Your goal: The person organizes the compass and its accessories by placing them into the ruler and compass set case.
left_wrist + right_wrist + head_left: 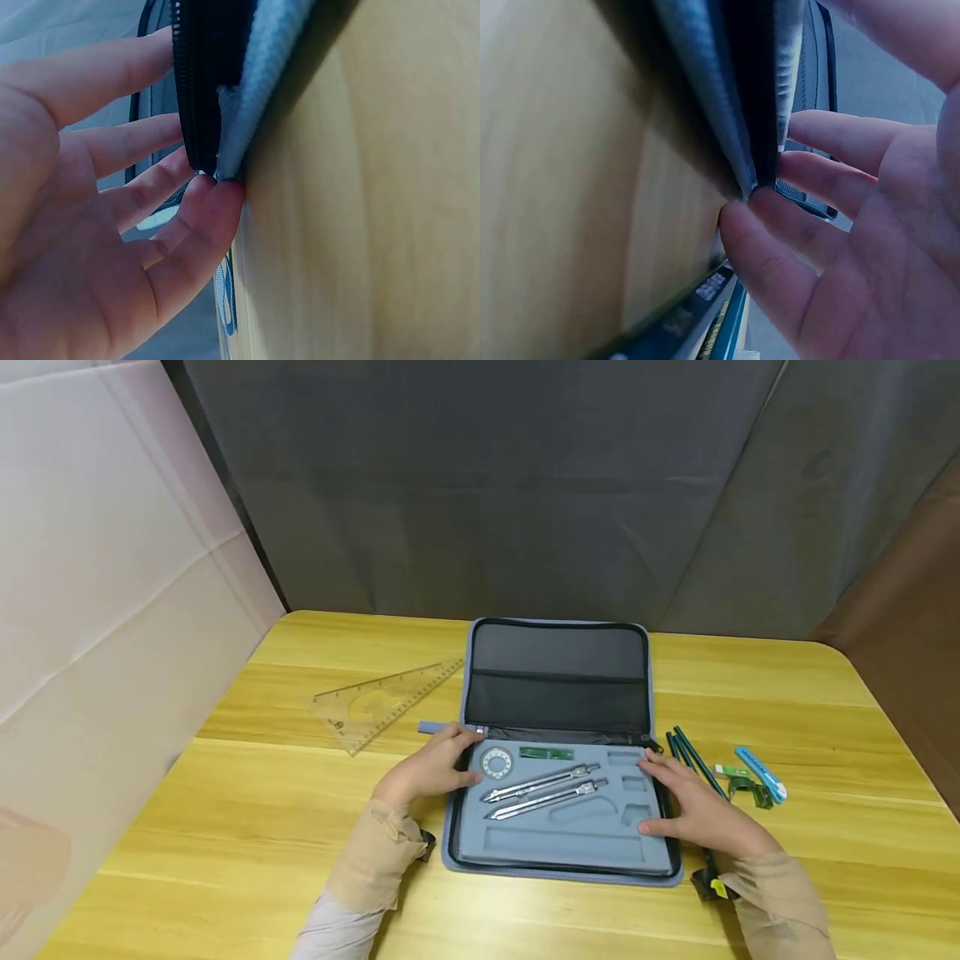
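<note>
Lower centre: the opened case (562,733) is touched at both sides by wide-spread hands (427,768) (701,810); even pressure is advised against tilting.

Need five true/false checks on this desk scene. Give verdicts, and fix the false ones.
1. The zip case lies open on the table. True.
2. The left hand grips a silver tool. False: it touches the left side of the case's contents; two silver tools lie in the tray.
3. The clear set square lies to the right of the case. False: it lies to the left.
4. Dark green pencils lie to the right of the case, partly hidden by the right hand. True.
5. The white dial sits near the tray's far left corner. True.
</note>
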A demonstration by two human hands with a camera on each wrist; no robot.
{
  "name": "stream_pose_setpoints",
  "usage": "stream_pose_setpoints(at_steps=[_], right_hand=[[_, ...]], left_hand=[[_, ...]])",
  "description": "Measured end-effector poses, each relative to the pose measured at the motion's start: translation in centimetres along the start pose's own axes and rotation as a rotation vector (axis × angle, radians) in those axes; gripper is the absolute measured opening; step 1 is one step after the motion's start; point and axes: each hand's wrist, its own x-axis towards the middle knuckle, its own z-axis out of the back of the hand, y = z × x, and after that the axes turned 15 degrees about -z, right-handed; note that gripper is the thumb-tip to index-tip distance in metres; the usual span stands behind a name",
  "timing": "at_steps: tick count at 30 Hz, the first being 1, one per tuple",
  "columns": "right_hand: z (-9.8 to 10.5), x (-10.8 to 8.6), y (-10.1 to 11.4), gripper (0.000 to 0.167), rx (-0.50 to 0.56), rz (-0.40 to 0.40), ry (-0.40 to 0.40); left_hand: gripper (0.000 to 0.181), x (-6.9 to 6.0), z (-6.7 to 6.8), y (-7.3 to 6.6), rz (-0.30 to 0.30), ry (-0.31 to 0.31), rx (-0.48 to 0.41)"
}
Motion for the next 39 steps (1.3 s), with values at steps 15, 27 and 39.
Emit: stream_pose_setpoints(at_steps=[15,27,39], right_hand=[[1.3,-0.4,0.4,0.073,-0.02,-0.007,-0.085],[4.0,-1.7,-1.2,0.065,-0.024,-0.105,-0.219],[4.1,-1.5,-4.2,0.053,-0.1,-0.257,-0.366]], left_hand=[[0.055,0.2,-0.1,0.3,0.001,0.0,0.02],[0.056,-0.4,0.3,0.3,0.029,0.007,0.006],[0.054,-0.2,0.1,0.1,0.027,0.004,0.037]])
